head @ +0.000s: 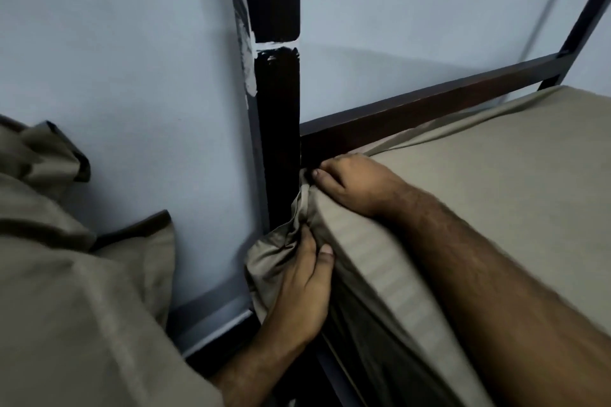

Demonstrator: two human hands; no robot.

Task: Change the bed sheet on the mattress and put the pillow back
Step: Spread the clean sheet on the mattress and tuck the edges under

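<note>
A taupe bed sheet covers the mattress at the right, its side showing faint stripes. My right hand lies on the mattress corner, fingers pressed down on the sheet beside the dark bedpost. Below it, my left hand grips the bunched loose sheet corner hanging at the side of the mattress. On the left lies taupe bedding with a dark-trimmed pillowcase corner; whether a pillow is inside cannot be told.
A dark wooden bedpost with white paint smears stands against the pale blue wall. A dark rail runs along the mattress's far side to another post at the top right. Dark floor shows below the wall.
</note>
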